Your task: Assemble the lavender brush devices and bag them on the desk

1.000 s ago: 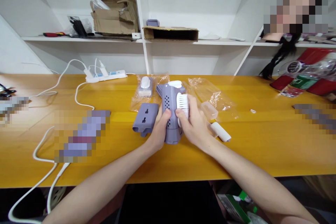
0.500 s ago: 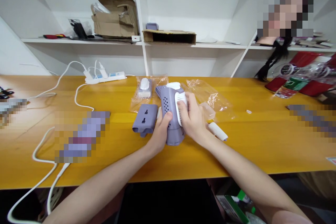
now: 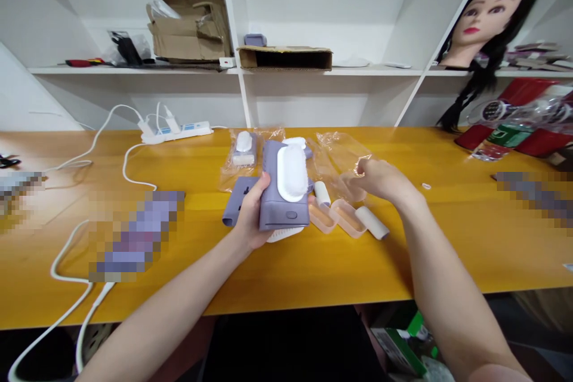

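My left hand (image 3: 249, 215) is closed around a purple hand-held device (image 3: 273, 203) and holds it upright just above the orange table (image 3: 286, 268). A white oval pad (image 3: 292, 173) faces me on the device, and white bristles (image 3: 284, 234) show under its lower end. My right hand (image 3: 380, 182) is off to the right, fingers pinched on the edge of a clear plastic bag (image 3: 340, 152). Between my hands lie a small white roller (image 3: 321, 194), two clear pinkish trays (image 3: 335, 216) and a white cylinder (image 3: 372, 222).
A purple plate with slots (image 3: 233, 206) lies left of the device, a bagged part (image 3: 244, 152) behind it. A white power strip (image 3: 179, 130) with cables sits at the back left. Shelves hold cardboard boxes (image 3: 192, 24) and a mannequin head (image 3: 487, 12). Red packages (image 3: 514, 131) lie far right.
My right hand let go of the white brush on the device and moved right to the plastic bag. My left hand turned the device so its white pad faces me.
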### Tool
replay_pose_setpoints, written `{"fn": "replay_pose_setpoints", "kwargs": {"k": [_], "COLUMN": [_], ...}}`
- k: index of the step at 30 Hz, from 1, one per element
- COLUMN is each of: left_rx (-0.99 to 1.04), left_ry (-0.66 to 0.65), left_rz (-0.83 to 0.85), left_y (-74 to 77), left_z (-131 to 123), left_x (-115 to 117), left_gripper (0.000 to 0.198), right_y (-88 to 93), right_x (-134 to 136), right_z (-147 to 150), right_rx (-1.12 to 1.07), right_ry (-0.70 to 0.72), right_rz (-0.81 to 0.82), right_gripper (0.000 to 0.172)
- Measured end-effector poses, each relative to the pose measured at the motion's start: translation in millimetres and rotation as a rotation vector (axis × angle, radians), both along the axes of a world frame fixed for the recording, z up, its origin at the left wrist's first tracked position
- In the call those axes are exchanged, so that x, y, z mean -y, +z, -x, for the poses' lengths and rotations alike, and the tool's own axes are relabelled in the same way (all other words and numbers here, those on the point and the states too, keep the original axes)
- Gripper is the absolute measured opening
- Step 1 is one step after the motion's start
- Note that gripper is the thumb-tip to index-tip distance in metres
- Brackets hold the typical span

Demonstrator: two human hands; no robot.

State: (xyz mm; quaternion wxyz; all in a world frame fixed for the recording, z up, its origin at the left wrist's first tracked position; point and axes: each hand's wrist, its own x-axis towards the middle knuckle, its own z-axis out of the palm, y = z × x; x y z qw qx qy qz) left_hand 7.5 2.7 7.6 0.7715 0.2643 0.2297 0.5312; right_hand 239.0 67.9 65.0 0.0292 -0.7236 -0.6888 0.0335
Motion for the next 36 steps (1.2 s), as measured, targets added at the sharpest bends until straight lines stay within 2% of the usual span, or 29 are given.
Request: {"fn": "replay_pose_setpoints", "kwargs": {"k": [4, 7, 9, 16, 25, 31, 36], "left_rx": [-0.106, -0.095, -0.068, -0.079, -0.086, -0.134, -0.228], "left_ry": [0.059, -0.004, -0.031, 0.015, 0.026, 0.064, 0.126], "left_rz": [0.062, 0.085, 0.075, 0.058, 0.046, 0.066, 0.009], "left_y": [4.3, 6.1, 5.8, 4.4, 7.7, 7.6, 2.2], "left_z": [-3, -4, -4, -3, -1, 0, 0], "left_x": [0, 1, 2, 1, 2, 3, 3], "left_gripper": [0.056, 0.059, 0.062, 0.058, 0.056, 0.059, 0.061], "right_y": [-9.1, -11.3, -11.8, -18.1, -20.0, -11.6, 1.5], "right_x": [-3, -4, -5, -13, -18, -13, 17], "right_z": [13, 17, 15, 6, -2, -5, -9], "right_rx": [0.025, 0.021, 0.009, 0.002, 0.049, 0.082, 0.176], "right_ry": [-0.041, -0.035, -0.031, -0.017, 0.003, -0.004, 0.060], "right_rz": [0.148, 0.186, 0.193, 0.205, 0.158, 0.125, 0.250], "right_gripper": [0.037, 0.040, 0.037, 0.034, 0.050, 0.041, 0.017]}}
